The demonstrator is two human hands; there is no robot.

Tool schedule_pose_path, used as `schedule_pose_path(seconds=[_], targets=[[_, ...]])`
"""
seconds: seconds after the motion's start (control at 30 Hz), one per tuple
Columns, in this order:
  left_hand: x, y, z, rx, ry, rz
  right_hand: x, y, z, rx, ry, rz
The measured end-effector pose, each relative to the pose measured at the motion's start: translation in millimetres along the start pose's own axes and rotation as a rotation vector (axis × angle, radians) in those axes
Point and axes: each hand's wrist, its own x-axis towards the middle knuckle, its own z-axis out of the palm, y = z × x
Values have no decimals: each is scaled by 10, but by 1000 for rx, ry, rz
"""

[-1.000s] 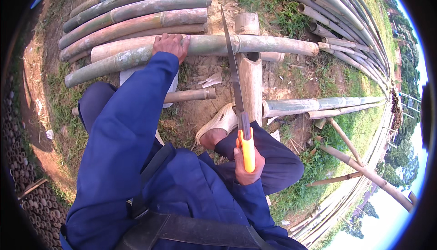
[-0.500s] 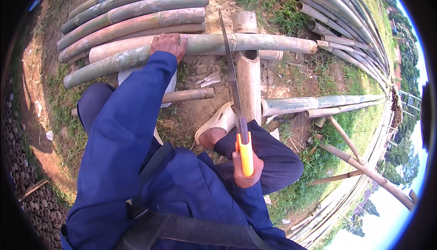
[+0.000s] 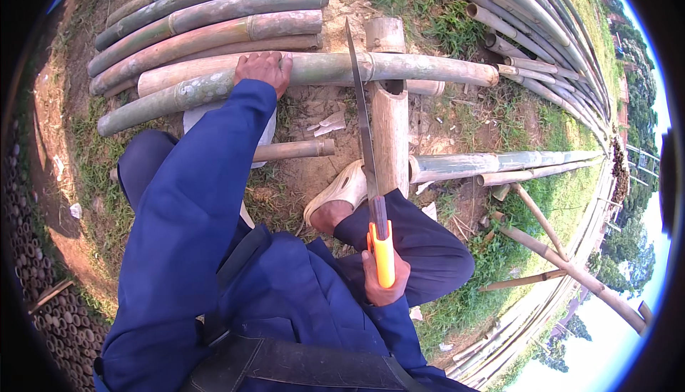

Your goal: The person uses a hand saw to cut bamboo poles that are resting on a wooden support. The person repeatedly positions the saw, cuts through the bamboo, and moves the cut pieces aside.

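Observation:
My right hand [image 3: 386, 279] grips the orange-yellow handle of a hand saw [image 3: 366, 131]. Its long thin blade points away from me and lies across a thick grey-green bamboo pole [image 3: 314, 69], just left of a node. My left hand [image 3: 265, 71] presses down on that pole, left of the blade, with the fingers curled over its far side. Beneath the sawn spot, a stout upright-looking bamboo piece [image 3: 389, 135] with a notched opening crosses under the pole. Whether the blade has cut into the pole I cannot tell.
Several cut bamboo lengths [image 3: 214, 24] lie side by side at the far left. Long poles [image 3: 528, 14] are stacked at the far right. Another green pole [image 3: 499, 164] runs off to the right. A short bamboo stick [image 3: 294, 150] lies near my knee. Bamboo ends [image 3: 57, 321] are piled at lower left.
The saw has slid slightly back toward me, its handle and my right hand a little lower. My left hand stays on the pole.

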Motion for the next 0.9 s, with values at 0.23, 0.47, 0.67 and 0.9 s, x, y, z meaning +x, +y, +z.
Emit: schedule_pose_path(seconds=[0.23,0.47,0.67,0.9], targets=[[76,76,-14,-7,72,24,1475,375,624,221,-13,-54],[50,10,-45,27,-23,-23,-81,22,-38,33,-26,40],[69,87,-39,17,8,9,1454,200,447,78,-28,-42],[78,23,-123,-11,-93,-38,677,175,382,129,-13,9]])
